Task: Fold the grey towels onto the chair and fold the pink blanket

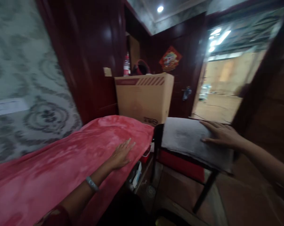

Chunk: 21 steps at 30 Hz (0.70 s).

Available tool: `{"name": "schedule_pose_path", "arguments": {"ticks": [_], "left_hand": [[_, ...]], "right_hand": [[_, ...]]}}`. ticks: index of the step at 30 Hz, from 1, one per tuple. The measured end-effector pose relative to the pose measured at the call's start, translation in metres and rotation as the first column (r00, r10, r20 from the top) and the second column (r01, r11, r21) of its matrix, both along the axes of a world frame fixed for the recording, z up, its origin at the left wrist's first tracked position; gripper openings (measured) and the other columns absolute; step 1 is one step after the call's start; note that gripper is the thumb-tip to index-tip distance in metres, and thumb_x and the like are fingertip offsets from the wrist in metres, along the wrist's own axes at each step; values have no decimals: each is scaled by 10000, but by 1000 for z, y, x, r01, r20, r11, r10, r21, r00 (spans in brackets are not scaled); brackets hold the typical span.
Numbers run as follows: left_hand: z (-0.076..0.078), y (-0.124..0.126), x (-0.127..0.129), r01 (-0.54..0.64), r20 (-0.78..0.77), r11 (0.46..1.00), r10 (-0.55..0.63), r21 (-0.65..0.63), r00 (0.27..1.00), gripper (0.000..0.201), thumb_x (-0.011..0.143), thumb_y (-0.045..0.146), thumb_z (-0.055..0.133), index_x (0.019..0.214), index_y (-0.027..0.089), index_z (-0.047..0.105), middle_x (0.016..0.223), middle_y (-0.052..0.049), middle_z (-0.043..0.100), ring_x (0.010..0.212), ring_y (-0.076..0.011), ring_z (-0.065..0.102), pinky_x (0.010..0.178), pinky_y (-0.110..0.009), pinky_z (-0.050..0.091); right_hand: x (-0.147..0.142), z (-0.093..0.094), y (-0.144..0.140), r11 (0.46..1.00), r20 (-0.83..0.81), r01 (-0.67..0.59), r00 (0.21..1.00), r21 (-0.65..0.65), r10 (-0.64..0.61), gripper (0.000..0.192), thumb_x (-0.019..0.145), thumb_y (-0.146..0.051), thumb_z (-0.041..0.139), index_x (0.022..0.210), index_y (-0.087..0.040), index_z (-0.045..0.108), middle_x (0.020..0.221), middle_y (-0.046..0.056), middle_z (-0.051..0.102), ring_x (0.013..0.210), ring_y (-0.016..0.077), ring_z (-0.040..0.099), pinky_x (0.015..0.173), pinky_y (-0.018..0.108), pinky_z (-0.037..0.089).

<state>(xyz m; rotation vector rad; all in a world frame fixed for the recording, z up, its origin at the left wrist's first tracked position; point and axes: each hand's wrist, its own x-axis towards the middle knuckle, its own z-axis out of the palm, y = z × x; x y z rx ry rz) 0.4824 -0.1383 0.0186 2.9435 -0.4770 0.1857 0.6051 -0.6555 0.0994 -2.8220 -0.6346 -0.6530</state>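
Behind the bed, up against the dark red wood panelling, sits a big cardboard box (144, 95), plain brown with a striped band along the top edge. Can't see inside it, but a bottle (126, 66) with a red label and something dark and rounded with a red rim poke up behind it. Under the end of the bed there's a small red tub (146, 154) and some whitish packaging, too blurry to tell what's in there.

Left hand (120, 154) lies flat on the red blanket (68, 157), fingers spread a bit, palm down, near the bed's far corner. That blanket is fuzzy, fleece-like stuff, mottled pink-red, draped over the whole bed and hanging off the edge. A pale bangle (92, 183) sits on that wrist.

Right hand (220, 134) is pressed flat, fingers stretched out, on the grey folded cloth (189, 139), which looks soft and thick, roughly rectangular. It rests on a chair (183, 164) with a red seat and black legs, just beside the bed.

Wall on the left has swirly grey patterned wallpaper (26, 103).
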Motion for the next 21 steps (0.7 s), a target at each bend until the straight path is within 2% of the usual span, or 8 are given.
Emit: {"name": "schedule_pose_path", "arguments": {"ticks": [2, 4, 6, 8, 10, 14, 19, 21], "left_hand": [[-15, 54, -50, -186, -77, 982, 186, 8, 979, 847, 806, 269, 645, 1583, 210, 313, 1658, -173, 274, 1539, -354, 225, 1228, -554, 224], [-25, 97, -104, -363, -109, 932, 361, -2, 926, 815, 805, 280, 637, 1565, 203, 352, 1635, -187, 320, 1525, -362, 263, 1215, -561, 246], [-33, 128, -155, -503, -120, 864, 498, -12, 859, 778, 809, 306, 634, 1543, 208, 396, 1624, -197, 339, 1510, -372, 297, 1199, -574, 266], [-38, 144, -201, -601, -141, 799, 596, 5, 791, 732, 823, 334, 623, 1520, 215, 436, 1617, -204, 349, 1499, -387, 315, 1184, -606, 267], [-43, 148, -237, -667, -174, 744, 663, 44, 728, 669, 861, 360, 588, 1503, 222, 463, 1625, -200, 335, 1502, -394, 302, 1177, -640, 248], [-51, 136, -283, -733, -212, 676, 730, 78, 650, 596, 947, 384, 508, 1517, 220, 448, 1651, -177, 291, 1537, -370, 221, 1202, -640, 191], [-68, 120, -308, -748, -94, 664, 744, -11, 662, 539, 991, 431, 464, 1504, 266, 458, 1621, -127, 376, 1524, -318, 279, 1226, -595, 197], [-74, 116, -312, -746, -49, 664, 744, -51, 666, 532, 994, 444, 462, 1494, 263, 470, 1608, -122, 400, 1515, -312, 301, 1226, -585, 215]], "right_hand": [[5, -6, 11, 997, 147, -73, 987, 31, 68, 883, 709, -829, 568, 1442, -337, 575, 1464, 247, 520, 1368, 498, 429, 1001, 727, 311], [7, -13, 41, 970, 236, -238, 947, 53, 219, 825, 741, -805, 536, 1462, -405, 535, 1452, 221, 539, 1393, 466, 408, 1004, 706, 315], [1, -23, 90, 903, 231, -420, 891, 90, 391, 732, 791, -748, 523, 1468, -474, 496, 1419, 201, 571, 1327, 414, 508, 973, 640, 406], [-14, -37, 153, 813, 143, -569, 820, 119, 554, 643, 835, -687, 532, 1451, -503, 506, 1414, 161, 587, 1246, 368, 594, 968, 560, 488], [-36, -54, 222, 727, 0, -676, 732, 121, 681, 580, 874, -635, 541, 1423, -449, 566, 1434, 101, 590, 1258, 348, 600, 1020, 526, 517], [-79, -95, 360, 492, -187, -855, 463, 163, 867, 522, 940, -537, 498, 1360, -266, 650, 1408, 99, 619, 1286, 311, 593, 1052, 491, 524], [-125, -137, 511, 226, -174, -935, 183, 275, 968, 458, 942, -444, 513, 1304, -221, 684, 1357, 125, 653, 1253, 298, 618, 1063, 504, 506], [-140, -153, 558, 162, -164, -944, 118, 289, 979, 464, 932, -430, 521, 1309, -212, 678, 1349, 135, 656, 1254, 300, 616, 1069, 511, 498]]}}
